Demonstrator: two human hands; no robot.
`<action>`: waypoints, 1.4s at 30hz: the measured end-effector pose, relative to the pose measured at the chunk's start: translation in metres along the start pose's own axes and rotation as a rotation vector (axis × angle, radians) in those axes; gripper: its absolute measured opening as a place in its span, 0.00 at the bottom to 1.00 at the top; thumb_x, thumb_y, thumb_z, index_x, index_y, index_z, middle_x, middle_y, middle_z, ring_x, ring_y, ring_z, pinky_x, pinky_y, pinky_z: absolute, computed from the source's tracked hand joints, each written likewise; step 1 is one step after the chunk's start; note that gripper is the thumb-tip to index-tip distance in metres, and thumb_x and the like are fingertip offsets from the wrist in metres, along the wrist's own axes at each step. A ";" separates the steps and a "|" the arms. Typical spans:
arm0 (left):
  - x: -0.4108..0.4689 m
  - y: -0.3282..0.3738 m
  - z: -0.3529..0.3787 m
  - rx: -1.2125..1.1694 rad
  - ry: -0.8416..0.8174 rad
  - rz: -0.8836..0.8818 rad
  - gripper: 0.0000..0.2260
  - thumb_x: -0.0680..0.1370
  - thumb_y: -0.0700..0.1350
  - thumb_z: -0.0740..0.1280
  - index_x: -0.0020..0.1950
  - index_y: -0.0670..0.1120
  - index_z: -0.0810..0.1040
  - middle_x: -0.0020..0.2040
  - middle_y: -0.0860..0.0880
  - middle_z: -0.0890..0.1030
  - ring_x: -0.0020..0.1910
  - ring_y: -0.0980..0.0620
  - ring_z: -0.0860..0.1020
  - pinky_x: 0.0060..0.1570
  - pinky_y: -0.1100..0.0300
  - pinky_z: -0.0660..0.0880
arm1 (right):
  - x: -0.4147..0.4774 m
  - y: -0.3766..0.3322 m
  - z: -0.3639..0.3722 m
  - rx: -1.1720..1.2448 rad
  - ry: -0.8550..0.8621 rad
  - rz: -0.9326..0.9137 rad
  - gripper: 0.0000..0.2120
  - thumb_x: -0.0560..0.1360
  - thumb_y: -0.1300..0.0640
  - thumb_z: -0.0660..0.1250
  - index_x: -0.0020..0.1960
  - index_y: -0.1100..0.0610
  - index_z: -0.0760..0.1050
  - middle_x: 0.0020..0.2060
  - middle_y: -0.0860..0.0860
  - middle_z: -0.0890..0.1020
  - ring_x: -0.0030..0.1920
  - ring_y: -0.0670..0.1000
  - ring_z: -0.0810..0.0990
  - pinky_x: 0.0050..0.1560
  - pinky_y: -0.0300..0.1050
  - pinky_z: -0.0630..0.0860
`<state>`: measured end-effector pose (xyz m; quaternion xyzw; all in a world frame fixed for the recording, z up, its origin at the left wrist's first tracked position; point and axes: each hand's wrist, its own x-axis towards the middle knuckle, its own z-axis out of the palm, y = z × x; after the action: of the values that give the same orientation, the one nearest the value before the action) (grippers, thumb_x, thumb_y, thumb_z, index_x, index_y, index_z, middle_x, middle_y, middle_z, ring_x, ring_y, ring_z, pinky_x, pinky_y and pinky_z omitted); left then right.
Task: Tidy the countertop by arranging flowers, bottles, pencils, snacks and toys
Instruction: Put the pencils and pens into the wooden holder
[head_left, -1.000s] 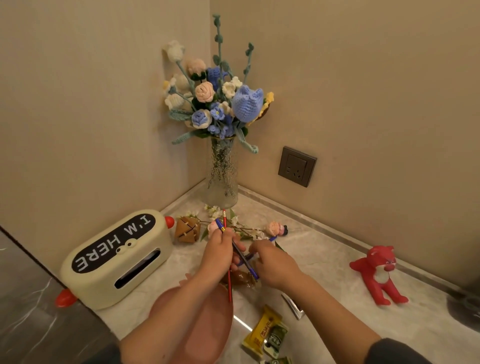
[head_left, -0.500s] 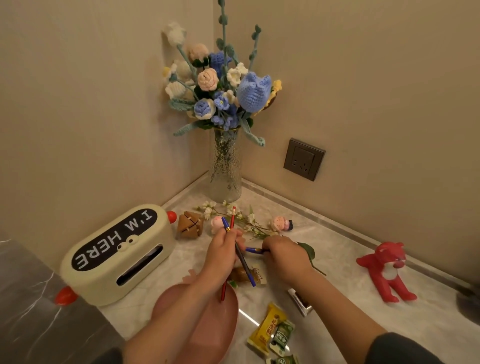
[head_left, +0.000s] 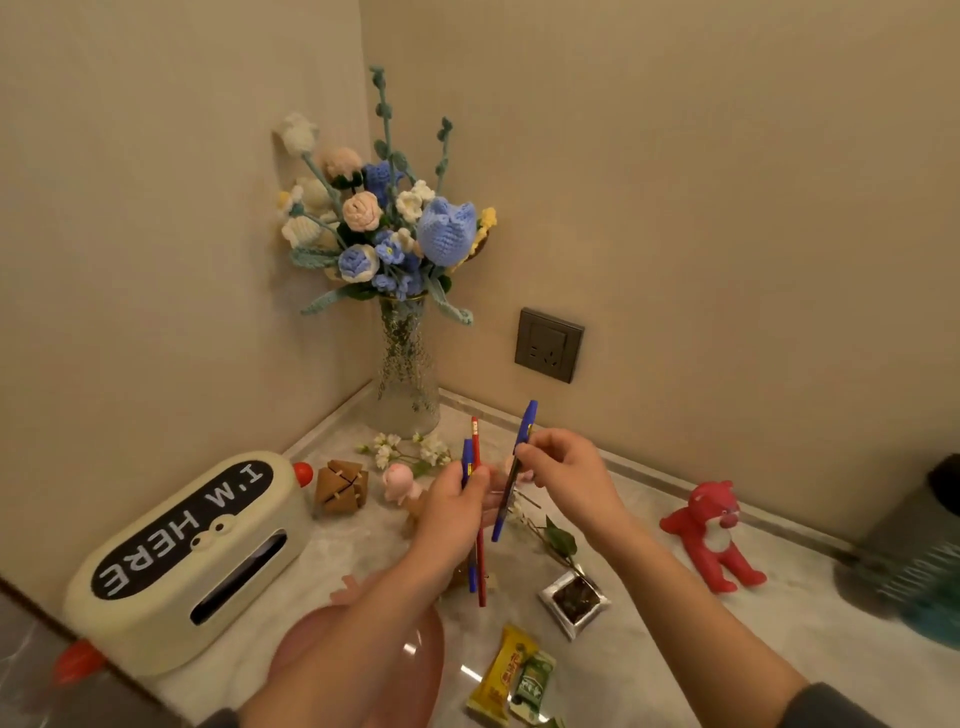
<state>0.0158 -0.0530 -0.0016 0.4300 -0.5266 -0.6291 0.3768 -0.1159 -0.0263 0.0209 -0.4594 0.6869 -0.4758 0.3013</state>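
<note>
now left grip (head_left: 456, 512) clasps two pencils (head_left: 475, 441), right grip (head_left: 571, 475) pinches a blue pencil (head_left: 525, 426) over loose snacks (head_left: 504, 670).

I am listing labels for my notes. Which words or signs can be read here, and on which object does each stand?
"I'M HERE": black label of the cream tissue box, seen upside down.
Yellow snack packet: red print, too blurred to read.
Green snack packet: print too blurred.
Pencils: marks too small.

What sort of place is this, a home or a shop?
Probably a home: a marble-look countertop in a wall corner, with a wall socket, a vase of crocheted flowers and a tissue box.
</note>
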 end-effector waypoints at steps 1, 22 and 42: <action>-0.003 0.006 0.002 0.003 -0.032 0.014 0.08 0.83 0.43 0.58 0.51 0.47 0.76 0.42 0.50 0.85 0.43 0.52 0.84 0.47 0.56 0.81 | -0.002 -0.003 -0.003 0.007 -0.010 -0.007 0.06 0.77 0.58 0.67 0.45 0.59 0.80 0.38 0.54 0.83 0.38 0.47 0.80 0.41 0.41 0.76; -0.091 0.048 0.213 0.303 -0.751 0.109 0.11 0.82 0.47 0.59 0.49 0.47 0.80 0.40 0.48 0.84 0.39 0.53 0.82 0.34 0.63 0.78 | -0.148 -0.004 -0.229 0.031 0.313 0.115 0.05 0.76 0.56 0.69 0.46 0.56 0.83 0.32 0.47 0.82 0.34 0.43 0.80 0.33 0.32 0.73; -0.156 0.119 0.508 0.706 -0.639 0.929 0.07 0.78 0.48 0.66 0.45 0.47 0.82 0.37 0.54 0.77 0.36 0.55 0.76 0.38 0.52 0.76 | -0.223 0.025 -0.509 -0.095 0.718 -0.129 0.08 0.75 0.56 0.70 0.53 0.53 0.82 0.44 0.50 0.85 0.43 0.45 0.81 0.40 0.38 0.77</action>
<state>-0.4044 0.2441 0.1766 0.0485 -0.9175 -0.2874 0.2706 -0.4689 0.3733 0.1783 -0.3190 0.7397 -0.5925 -0.0114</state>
